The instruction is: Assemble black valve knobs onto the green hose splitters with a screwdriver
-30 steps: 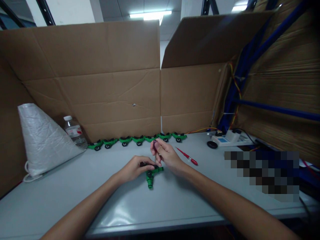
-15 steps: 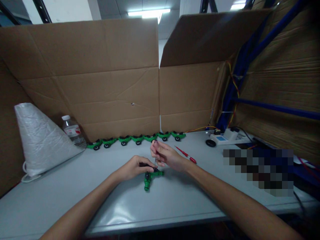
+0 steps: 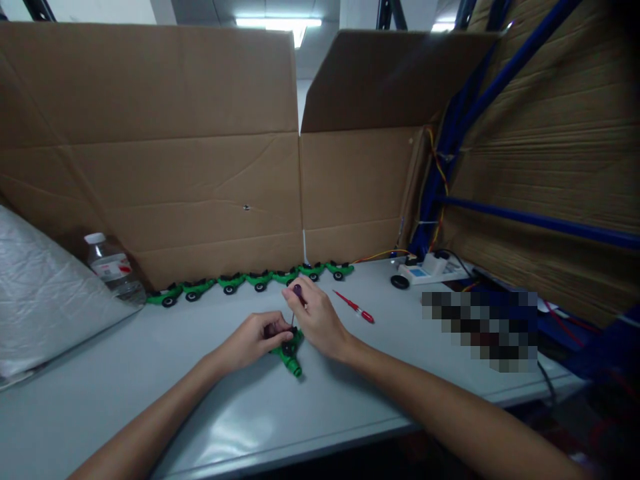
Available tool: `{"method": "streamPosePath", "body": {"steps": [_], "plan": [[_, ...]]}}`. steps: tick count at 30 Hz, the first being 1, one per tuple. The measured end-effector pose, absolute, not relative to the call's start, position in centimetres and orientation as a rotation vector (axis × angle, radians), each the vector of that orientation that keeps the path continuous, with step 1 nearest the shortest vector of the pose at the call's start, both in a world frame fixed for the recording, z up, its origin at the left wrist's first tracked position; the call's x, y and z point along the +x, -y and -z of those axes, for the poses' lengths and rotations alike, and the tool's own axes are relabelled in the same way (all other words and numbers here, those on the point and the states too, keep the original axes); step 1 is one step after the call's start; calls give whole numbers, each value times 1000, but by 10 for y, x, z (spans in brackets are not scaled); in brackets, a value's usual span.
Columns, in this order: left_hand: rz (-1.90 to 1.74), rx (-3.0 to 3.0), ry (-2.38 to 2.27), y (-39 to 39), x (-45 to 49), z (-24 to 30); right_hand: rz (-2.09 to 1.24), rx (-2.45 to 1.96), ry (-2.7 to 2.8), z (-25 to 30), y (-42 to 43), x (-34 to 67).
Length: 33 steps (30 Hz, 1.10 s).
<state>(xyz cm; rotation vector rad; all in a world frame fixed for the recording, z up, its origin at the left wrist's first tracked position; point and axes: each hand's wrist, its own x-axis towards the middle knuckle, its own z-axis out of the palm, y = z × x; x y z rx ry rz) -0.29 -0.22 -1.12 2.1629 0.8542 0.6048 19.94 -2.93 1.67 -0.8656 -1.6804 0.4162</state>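
Note:
A small green toy car with black wheels (image 3: 290, 357) lies on the grey table (image 3: 240, 420) in front of me. My left hand (image 3: 253, 340) is closed on its left side and pins it down. My right hand (image 3: 315, 320) is curled round a small dark-handled screwdriver (image 3: 296, 297) that stands upright with its tip on the car. Both hands touch the car.
Several finished green cars (image 3: 250, 281) stand in a row along the cardboard wall (image 3: 200, 187). A red screwdriver (image 3: 355, 307) lies to the right. A water bottle (image 3: 113, 270) and a white bag (image 3: 45, 300) are at the left. A white device with cables (image 3: 425, 272) sits at the back right.
The camera has swung right, so everything sits further left in view. The car has turned a little under my hands, and my right hand has closed in over it with the screwdriver.

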Motion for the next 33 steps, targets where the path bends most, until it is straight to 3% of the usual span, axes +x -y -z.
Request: {"method": "streamPosePath", "body": {"steps": [6, 14, 33], "plan": [[-550, 2105, -760, 5, -1, 5, -923, -741, 1463, -15, 25, 201], [-576, 2007, -668, 3, 0, 7, -1497, -457, 1570, -22, 27, 201], [-558, 2053, -727, 6, -2, 3, -1554, -490, 1270, -13, 18, 202]]}}
